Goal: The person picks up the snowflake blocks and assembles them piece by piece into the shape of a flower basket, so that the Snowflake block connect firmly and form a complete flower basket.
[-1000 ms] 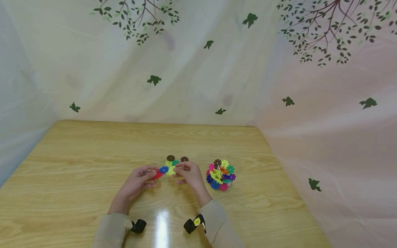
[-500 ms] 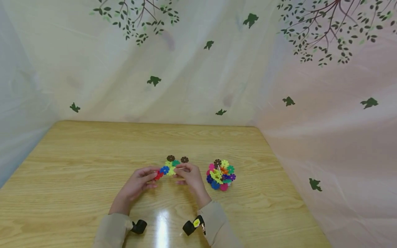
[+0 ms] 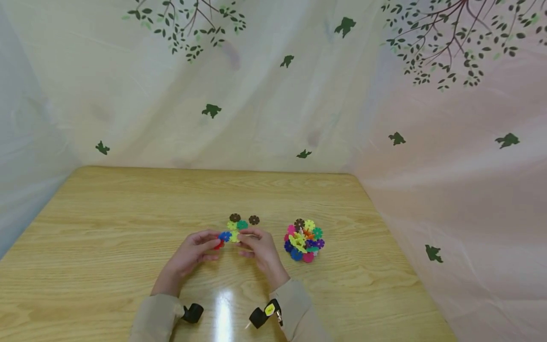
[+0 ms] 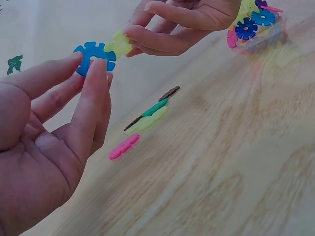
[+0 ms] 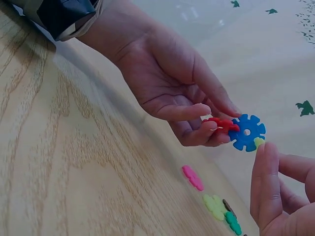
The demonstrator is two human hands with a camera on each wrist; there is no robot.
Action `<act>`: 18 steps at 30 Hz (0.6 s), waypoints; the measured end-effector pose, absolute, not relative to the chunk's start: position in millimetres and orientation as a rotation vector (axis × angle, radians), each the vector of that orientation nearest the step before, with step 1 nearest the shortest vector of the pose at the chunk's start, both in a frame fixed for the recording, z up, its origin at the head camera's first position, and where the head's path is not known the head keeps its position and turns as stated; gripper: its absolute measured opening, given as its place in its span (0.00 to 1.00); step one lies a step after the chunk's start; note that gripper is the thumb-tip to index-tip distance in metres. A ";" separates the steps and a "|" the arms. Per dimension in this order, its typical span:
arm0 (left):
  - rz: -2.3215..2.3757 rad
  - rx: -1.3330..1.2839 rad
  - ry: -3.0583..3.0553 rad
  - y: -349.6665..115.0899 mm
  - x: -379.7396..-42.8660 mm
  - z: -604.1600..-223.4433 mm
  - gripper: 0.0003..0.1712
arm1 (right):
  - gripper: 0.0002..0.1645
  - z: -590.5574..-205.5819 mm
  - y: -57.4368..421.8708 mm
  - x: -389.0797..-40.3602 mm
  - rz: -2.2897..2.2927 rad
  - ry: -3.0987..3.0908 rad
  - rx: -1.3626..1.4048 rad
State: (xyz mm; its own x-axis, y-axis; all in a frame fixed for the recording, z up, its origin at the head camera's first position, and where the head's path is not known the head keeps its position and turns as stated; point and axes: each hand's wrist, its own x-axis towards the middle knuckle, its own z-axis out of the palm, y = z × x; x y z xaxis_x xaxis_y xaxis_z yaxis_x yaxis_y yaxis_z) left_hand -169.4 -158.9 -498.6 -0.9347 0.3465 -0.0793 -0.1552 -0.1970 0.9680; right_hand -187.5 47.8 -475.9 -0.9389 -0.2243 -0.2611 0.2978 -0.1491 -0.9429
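My left hand (image 3: 194,249) pinches a red snowflake disc (image 5: 221,125) and a blue snowflake disc (image 5: 241,142), which are joined at their edges. A yellow snowflake disc (image 4: 119,45) is pinched between the thumb and fingers of my right hand (image 3: 262,249). Its edge meets the right side of the blue disc, and the fingertips cover part of it. Both hands are raised over the table in the wrist views. The red disc is mostly hidden behind my left fingers in the head view.
Beyond the hands lie loose discs: two brown (image 3: 254,220), a green (image 3: 242,224) and a yellow (image 3: 232,225). A pink disc (image 4: 124,146) lies near them. To the right sits a heap of many-coloured discs (image 3: 297,255) on the wooden table (image 3: 107,213).
My right hand has shifted slightly left and down toward the left hand. The blue disc has tilted a little, and the yellow disc is now pressed to its edge.
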 end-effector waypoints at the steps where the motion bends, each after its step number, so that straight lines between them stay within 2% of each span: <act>1: 2.192 0.225 1.757 -158.9 -169.2 -498.2 0.12 | 0.21 -476.2 47.1 -186.9 -2.156 1.782 0.080; 9: 2.213 0.228 1.791 -156.9 -168.9 -497.6 0.12 | 0.22 -474.5 43.9 -183.2 -2.167 1.760 0.067; 18: 2.209 0.088 1.989 -152.6 -169.0 -493.0 0.07 | 0.21 -474.1 44.8 -180.4 -2.144 1.767 0.029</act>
State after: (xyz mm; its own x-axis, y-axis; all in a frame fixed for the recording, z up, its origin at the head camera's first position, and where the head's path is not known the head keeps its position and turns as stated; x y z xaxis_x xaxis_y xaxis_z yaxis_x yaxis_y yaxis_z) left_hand -169.0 -152.6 -493.0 -0.9842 0.1633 -0.0679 -0.0846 -0.0975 0.9916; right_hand -180.4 44.8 -474.1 -0.9347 -0.2612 -0.2411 0.2866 -0.1525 -0.9459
